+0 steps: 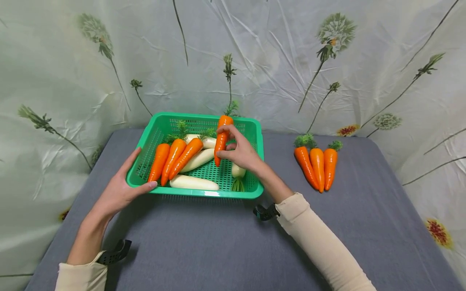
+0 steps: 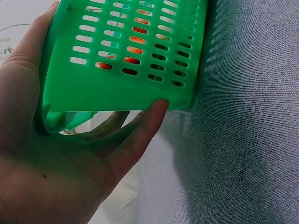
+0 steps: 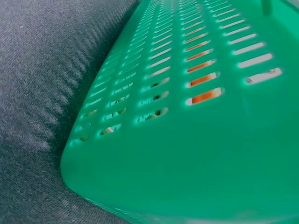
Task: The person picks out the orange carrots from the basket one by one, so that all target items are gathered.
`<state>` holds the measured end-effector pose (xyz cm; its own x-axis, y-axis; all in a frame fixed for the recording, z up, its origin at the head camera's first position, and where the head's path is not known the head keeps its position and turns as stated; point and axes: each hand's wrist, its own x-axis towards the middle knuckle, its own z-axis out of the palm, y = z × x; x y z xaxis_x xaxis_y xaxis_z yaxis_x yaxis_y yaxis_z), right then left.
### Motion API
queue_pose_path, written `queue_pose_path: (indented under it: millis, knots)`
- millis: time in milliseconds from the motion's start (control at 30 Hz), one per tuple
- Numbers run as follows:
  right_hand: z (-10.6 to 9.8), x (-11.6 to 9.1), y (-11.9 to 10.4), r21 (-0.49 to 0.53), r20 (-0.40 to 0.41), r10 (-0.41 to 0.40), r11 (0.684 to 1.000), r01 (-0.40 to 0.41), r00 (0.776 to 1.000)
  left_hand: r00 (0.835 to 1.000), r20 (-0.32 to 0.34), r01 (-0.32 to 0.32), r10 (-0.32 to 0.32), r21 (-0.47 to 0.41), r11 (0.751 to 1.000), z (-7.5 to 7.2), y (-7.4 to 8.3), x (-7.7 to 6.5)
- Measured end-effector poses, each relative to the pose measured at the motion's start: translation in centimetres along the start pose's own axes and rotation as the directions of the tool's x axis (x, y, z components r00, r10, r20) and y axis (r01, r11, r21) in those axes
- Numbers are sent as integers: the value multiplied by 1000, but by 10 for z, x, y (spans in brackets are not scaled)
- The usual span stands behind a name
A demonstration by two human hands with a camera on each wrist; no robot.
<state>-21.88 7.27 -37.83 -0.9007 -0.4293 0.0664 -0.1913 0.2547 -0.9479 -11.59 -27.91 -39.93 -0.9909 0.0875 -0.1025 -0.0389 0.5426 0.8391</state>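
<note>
My right hand (image 1: 242,149) pinches an orange carrot (image 1: 221,141) with a green leafy top, holding it over the right half of a green plastic basket (image 1: 256,161). At the basket's front left corner, my left hand (image 1: 121,186) holds the rim, thumb over the front edge. The left wrist view shows that hand's fingers (image 2: 135,140) against the outside of the perforated wall (image 2: 103,88). Inside the basket, several orange carrots (image 1: 185,157) lean at the left, and several white radishes (image 1: 194,183) lie beside and under them. The right wrist view has only the basket wall (image 3: 187,158); the hand is hidden there.
Three more carrots (image 1: 318,167) lie side by side on the grey cloth-covered table (image 1: 204,246), right of the basket. A pale curtain with dandelion prints (image 1: 269,60) hangs behind and around the table. Black wrist straps (image 1: 114,252) sit below both hands.
</note>
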Motion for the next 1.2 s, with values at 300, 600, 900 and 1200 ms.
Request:
queue_pose_path:
  millis: [300, 600, 900, 1200]
  knots:
    - [-5, -4, -4, 57, -88, -89, 994, 94, 992, 1000, 7, 14, -14, -5, 1000, -1, -1, -1]
    - [-26, -9, -9, 54, -156, -108, 992, 117, 982, 1000, 12, 25, -25, 5, 1000, -1, -4, 1]
    - [-61, -23, -11, 19, -195, -63, 997, 68, 979, 999, 13, 32, -32, 12, 999, 0, -4, 1]
    - [-82, -35, -9, 30, -217, -62, 997, 70, 974, 1000, 16, 25, -25, -14, 1000, -1, -2, 0]
